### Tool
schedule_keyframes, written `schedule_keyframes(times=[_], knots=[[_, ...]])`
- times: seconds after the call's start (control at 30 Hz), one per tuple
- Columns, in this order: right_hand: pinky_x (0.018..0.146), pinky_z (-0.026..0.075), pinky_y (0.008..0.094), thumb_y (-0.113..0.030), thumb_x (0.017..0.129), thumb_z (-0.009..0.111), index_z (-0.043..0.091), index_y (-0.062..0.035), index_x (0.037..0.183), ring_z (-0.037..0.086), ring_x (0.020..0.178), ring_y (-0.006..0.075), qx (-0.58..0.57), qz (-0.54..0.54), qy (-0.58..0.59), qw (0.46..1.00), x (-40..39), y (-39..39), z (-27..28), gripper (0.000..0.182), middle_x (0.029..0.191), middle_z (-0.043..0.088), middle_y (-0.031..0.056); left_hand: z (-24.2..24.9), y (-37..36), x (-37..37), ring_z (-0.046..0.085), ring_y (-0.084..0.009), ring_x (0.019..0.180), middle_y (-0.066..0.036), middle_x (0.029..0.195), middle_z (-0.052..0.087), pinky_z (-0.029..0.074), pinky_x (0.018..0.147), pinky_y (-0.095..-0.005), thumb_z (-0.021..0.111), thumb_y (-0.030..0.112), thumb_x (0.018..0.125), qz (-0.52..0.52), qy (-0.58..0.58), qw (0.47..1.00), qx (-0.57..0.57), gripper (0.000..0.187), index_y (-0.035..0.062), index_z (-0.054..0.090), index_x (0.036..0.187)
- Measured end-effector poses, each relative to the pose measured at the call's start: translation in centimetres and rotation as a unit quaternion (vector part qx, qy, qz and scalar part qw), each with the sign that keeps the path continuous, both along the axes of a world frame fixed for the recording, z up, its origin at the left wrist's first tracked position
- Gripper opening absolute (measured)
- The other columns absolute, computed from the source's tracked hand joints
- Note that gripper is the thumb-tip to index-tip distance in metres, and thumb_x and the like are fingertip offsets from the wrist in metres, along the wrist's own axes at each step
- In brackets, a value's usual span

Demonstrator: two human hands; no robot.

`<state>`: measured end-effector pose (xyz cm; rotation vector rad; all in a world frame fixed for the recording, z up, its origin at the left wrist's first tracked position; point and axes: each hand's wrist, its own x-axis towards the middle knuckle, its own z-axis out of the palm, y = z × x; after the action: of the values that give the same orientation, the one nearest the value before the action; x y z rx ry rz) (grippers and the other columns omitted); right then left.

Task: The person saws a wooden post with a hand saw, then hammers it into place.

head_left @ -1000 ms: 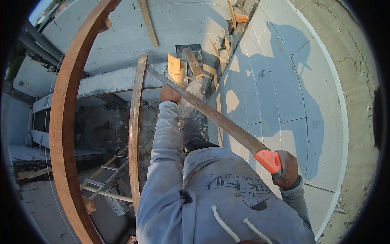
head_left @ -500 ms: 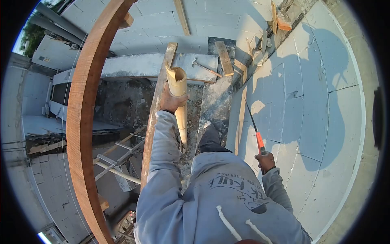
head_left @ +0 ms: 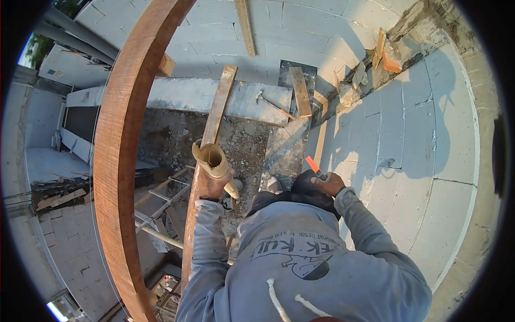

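My left hand (head_left: pixel 213 185) is wrapped round a pale, hollow bamboo piece (head_left: pixel 215 160), just below its open, jagged upper end, beside a long wooden plank (head_left: pixel 219 110). The bamboo's lower end points down and to the right. My right hand (head_left: pixel 329 185) is closed round the dark grip of a saw with an orange part (head_left: pixel 313 164), held near my raised knee (head_left: pixel 310 188). The saw's long thin blade does not show clearly now.
A curved reddish beam (head_left: pixel 115 145) stands at the left. A hammer (head_left: pixel 274 105) lies on a grey ledge (head_left: pixel 177 96) ahead, near a short board (head_left: pixel 300 91). The block wall (head_left: pixel 407 139) rises at the right. A ladder (head_left: pixel 165 199) is below left.
My left hand has moved down and left with the bamboo, whose open end now tilts towards me. My right hand has moved up and left with the saw. My knee has come up.
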<state>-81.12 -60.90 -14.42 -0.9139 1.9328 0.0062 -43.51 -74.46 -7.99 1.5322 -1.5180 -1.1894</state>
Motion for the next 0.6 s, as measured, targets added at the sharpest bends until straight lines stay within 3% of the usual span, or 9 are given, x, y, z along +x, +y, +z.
schedule_keyframes(times=[0.07, 0.13, 0.2, 0.3, 0.33, 0.4, 0.47, 0.53, 0.6], knots=[[0.085, 0.048, 0.0432, -0.069, 0.076, 0.059, 0.059, 0.013, 0.109, 0.063, 0.098, 0.0399, -0.029, 0.029, -0.011, 0.999, -0.6, -3.9, -1.5, 0.089, 0.105, 0.063, 0.0304, 0.1, 0.3, 0.5, 0.06, -0.0216, 0.096, -0.01, 0.104, 0.061, 0.049, 0.085, -0.0367, 0.081, 0.016, 0.064, 0.013, -0.015, 0.998, 0.063, 0.059, 0.0012, 0.054, 0.115], [0.085, 0.048, 0.0436, -0.072, 0.075, 0.057, 0.059, 0.0123, 0.108, 0.063, 0.098, 0.0394, -0.043, -0.006, -0.038, 0.998, -0.8, -7.3, -4.7, 0.091, 0.103, 0.064, 0.0297, -1.2, 1.1, 1.5, 0.061, -0.0218, 0.095, -0.01, 0.102, 0.062, 0.049, 0.085, -0.0365, 0.08, 0.016, 0.067, 0.035, -0.055, 0.997, 0.034, 0.057, 0.0014, 0.055, 0.116], [0.084, 0.048, 0.0439, -0.075, 0.075, 0.054, 0.06, 0.0117, 0.107, 0.063, 0.098, 0.0389, -0.054, -0.04, -0.06, 0.996, -1.5, -11.3, -6.9, 0.093, 0.102, 0.064, 0.029, -2.9, 2.3, 3.5, 0.063, -0.022, 0.095, -0.011, 0.105, 0.064, 0.051, 0.084, -0.0344, 0.079, 0.014, 0.072, 0.02, -0.176, 0.983, -0.05, 0.051, -0.0008, 0.056, 0.115], [0.085, 0.048, 0.0438, -0.073, 0.074, 0.055, 0.062, 0.0072, 0.103, 0.063, 0.098, 0.0385, -0.055, -0.051, -0.135, 0.988, -1.7, -17.3, -10.0, 0.086, 0.099, 0.065, 0.0266, 0.0, 3.6, 2.6, 0.06, -0.0231, 0.101, -0.013, 0.112, 0.061, 0.049, 0.088, -0.0356, 0.076, 0.01, 0.077, 0.12, -0.105, 0.986, 0.047, 0.05, -0.0018, 0.053, 0.12], [0.087, 0.047, 0.0433, -0.067, 0.075, 0.058, 0.061, 0.0045, 0.108, 0.063, 0.098, 0.0383, -0.048, -0.034, -0.132, 0.989, -1.9, -19.3, -12.0, 0.079, 0.099, 0.065, 0.0249, 0.1, 3.9, 2.6, 0.059, -0.0237, 0.103, -0.014, 0.114, 0.06, 0.048, 0.09, -0.0364, 0.075, 0.009, 0.078, 0.165, -0.069, 0.98, 0.085, 0.051, -0.0022, 0.052, 0.121], [0.088, 0.047, 0.0428, -0.061, 0.076, 0.06, 0.059, 0.0019, 0.112, 0.063, 0.099, 0.0381, -0.037, -0.013, -0.136, 0.99, -2.3, -23.0, -15.5, 0.073, 0.1, 0.065, 0.0232, 2.5, 2.6, -0.2, 0.058, -0.0251, 0.106, -0.015, 0.115, 0.06, 0.046, 0.094, -0.0394, 0.075, 0.012, 0.078, 0.205, -0.143, 0.96, 0.124, 0.051, -0.0026, 0.052, 0.122], [0.093, 0.046, 0.0422, -0.05, 0.075, 0.066, 0.049, 0.0, 0.125, 0.06, 0.104, 0.0387, -0.056, 0.061, -0.094, 0.992, -2.5, -26.3, -19.2, 0.072, 0.106, 0.063, 0.0224, -0.2, 3.4, 0.8, 0.056, -0.0269, 0.109, -0.014, 0.12, 0.058, 0.044, 0.096, -0.0409, 0.074, 0.015, 0.079, 0.205, -0.126, 0.966, 0.089, 0.057, -0.0016, 0.048, 0.128], [0.084, 0.048, 0.0432, -0.046, 0.069, 0.072, 0.044, 0.0047, 0.121, 0.06, 0.102, 0.0393, -0.053, 0.071, -0.079, 0.993, -2.7, -29.6, -24.7, 0.078, 0.11, 0.06, 0.0269, 0.4, 0.1, -2.2, 0.053, -0.0303, 0.116, -0.014, 0.125, 0.055, 0.041, 0.101, -0.0436, 0.077, 0.019, 0.078, 0.168, -0.13, 0.975, 0.066, 0.068, 0.0023, 0.042, 0.134], [0.102, 0.038, 0.0438, -0.038, 0.072, 0.067, 0.036, 0.0085, 0.131, 0.056, 0.114, 0.0381, 0.004, 0.179, -0.005, 0.984, -3.7, -33.1, -31.0, 0.082, 0.118, 0.059, 0.0249, -2.8, -2.9, -2.7, 0.053, -0.0303, 0.116, -0.014, 0.125, 0.054, 0.041, 0.101, -0.0438, 0.078, 0.019, 0.078, 0.17, -0.131, 0.973, 0.081, 0.068, 0.0024, 0.042, 0.134]])
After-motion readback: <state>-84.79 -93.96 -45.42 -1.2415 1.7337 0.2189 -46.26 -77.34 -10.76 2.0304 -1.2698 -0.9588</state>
